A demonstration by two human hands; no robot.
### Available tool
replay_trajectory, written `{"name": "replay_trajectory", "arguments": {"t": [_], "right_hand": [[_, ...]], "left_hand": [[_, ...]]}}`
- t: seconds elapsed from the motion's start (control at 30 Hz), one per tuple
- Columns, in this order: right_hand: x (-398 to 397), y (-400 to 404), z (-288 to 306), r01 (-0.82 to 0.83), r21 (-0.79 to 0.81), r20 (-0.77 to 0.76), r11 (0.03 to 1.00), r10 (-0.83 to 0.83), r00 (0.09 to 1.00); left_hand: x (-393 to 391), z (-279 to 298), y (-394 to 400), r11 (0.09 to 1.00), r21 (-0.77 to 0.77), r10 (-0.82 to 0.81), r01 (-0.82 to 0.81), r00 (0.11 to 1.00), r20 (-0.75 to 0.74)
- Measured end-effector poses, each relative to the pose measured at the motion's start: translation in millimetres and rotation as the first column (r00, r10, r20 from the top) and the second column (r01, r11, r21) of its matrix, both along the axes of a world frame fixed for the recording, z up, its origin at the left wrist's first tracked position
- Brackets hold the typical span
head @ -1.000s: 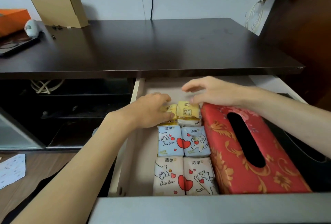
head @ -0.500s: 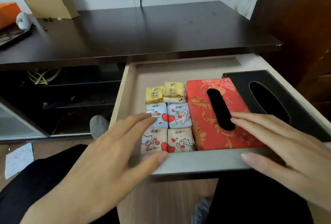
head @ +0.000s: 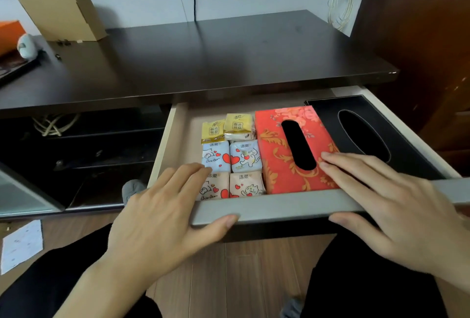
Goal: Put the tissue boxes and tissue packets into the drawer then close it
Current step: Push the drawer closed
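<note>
The drawer (head: 274, 207) stands pulled out under the dark desk top. Inside lie a red floral tissue box (head: 277, 150), a black tissue box (head: 366, 132) to its right, and several small tissue packets (head: 231, 157) in rows to its left. My left hand (head: 162, 213) rests on the left end of the drawer's grey front rail, fingers straight over the rim, thumb on the front face. My right hand (head: 389, 203) lies the same way on the right part of the rail, fingertips reaching over the red box.
The dark desk top (head: 203, 63) overhangs the drawer's back. A cardboard box (head: 58, 2) and an orange box (head: 10, 35) sit at its far left. Left of the drawer is an open black shelf unit (head: 84, 155). Wooden floor and my dark-clad legs lie below.
Both hands left the packets at the drawer's back and came down onto the grey front rail. My view pulled back, bringing the black box and whole drawer into sight.
</note>
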State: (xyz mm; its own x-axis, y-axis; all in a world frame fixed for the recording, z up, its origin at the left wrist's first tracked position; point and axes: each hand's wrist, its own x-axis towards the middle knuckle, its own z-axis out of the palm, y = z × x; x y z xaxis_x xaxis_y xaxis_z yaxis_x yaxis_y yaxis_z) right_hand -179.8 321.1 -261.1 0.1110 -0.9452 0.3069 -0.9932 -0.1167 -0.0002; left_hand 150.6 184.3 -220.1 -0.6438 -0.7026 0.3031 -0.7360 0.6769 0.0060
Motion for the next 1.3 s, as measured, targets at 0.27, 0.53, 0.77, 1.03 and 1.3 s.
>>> {"name": "replay_trajectory", "arguments": {"t": [0.27, 0.53, 0.77, 1.03, 1.3], "right_hand": [[-9.9, -96.0, 19.5, -0.014, -0.153, -0.047, 0.988, 0.007, 0.999], [-5.8, -143.0, -6.8, 0.12, -0.294, 0.187, 0.948, -0.066, 0.98], [-11.6, -110.2, -46.7, 0.447, -0.278, 0.699, 0.85, -0.14, 0.701], [-22.7, -145.7, -59.4, 0.554, -0.018, 0.734, 0.832, -0.365, 0.573], [-52.1, -192.7, -54.7, 0.531, 0.024, 0.619, 0.847, -0.43, 0.657]], "left_hand": [[-28.3, -14.4, -82.0, 0.989, -0.14, 0.032, -0.044, 0.996, -0.086], [-41.4, -46.7, -131.0, 0.954, -0.233, -0.283, 0.19, 0.83, -0.481], [-28.1, -62.3, -97.3, 0.998, -0.018, 0.028, -0.057, 0.713, -0.7], [-46.8, -89.9, -105.8, 0.991, 0.073, 0.131, -0.115, 0.948, -0.29], [-52.3, -100.4, -166.4, 0.984, 0.084, 0.162, -0.156, 0.983, -0.082]]}}
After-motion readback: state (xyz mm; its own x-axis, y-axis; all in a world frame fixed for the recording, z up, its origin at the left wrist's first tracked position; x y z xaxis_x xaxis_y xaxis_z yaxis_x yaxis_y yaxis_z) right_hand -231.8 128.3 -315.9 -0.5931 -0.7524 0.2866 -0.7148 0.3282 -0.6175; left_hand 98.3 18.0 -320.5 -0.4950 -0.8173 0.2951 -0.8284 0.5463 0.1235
